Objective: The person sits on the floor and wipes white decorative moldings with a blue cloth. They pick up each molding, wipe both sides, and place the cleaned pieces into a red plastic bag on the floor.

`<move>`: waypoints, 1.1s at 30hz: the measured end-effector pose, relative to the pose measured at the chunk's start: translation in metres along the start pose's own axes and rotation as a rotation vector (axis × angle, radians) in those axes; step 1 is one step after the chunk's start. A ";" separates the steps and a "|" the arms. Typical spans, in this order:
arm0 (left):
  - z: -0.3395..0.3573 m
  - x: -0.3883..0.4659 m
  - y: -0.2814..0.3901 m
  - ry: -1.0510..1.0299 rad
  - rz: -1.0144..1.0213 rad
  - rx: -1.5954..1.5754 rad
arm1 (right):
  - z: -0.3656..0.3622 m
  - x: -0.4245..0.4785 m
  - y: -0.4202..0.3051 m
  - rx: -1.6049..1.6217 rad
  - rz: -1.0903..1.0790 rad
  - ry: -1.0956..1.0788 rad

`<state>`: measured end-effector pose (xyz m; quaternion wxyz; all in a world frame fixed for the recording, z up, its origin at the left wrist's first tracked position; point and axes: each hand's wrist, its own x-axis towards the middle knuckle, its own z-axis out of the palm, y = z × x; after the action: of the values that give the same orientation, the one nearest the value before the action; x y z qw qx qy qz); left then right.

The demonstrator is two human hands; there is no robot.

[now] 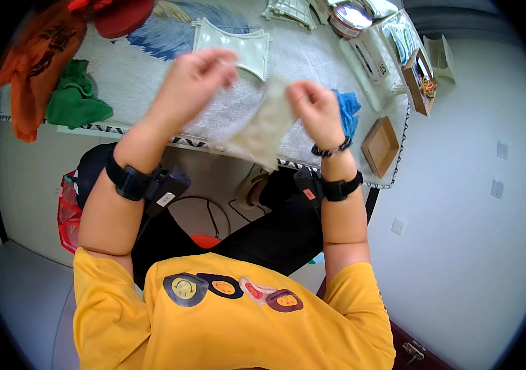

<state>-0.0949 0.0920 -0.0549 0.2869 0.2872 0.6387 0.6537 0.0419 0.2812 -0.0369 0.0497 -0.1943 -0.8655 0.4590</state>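
Note:
My right hand [314,104] pinches a thin, beige, see-through bag or sheet [265,125] by its upper right corner. The thing is blurred and hangs down past the table's front edge. To its left, my left hand [198,76] is raised with bent fingers, also blurred. Whether anything is between those fingertips I cannot tell. Just beyond my left hand, a pale, curved plastic panel [239,48] lies on the white cloth table cover [147,97]. A crumpled blue cloth [348,113] is partly hidden behind my right hand.
On the left, an orange bag [43,60] and green cloth [78,97] reach the table edge, near a red object [124,18]. Another plastic panel [293,11], a round tin [349,21], a white box [369,58] and a shallow cardboard box [380,147] occupy the right side.

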 end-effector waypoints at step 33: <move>0.009 0.014 -0.033 0.056 0.161 0.159 | 0.070 0.059 0.014 0.958 0.054 0.582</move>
<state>-0.0976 0.1087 -0.0876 0.1920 0.3410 0.6713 0.6294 -0.0267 0.2564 -0.0935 0.3573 -0.2909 -0.5057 0.7293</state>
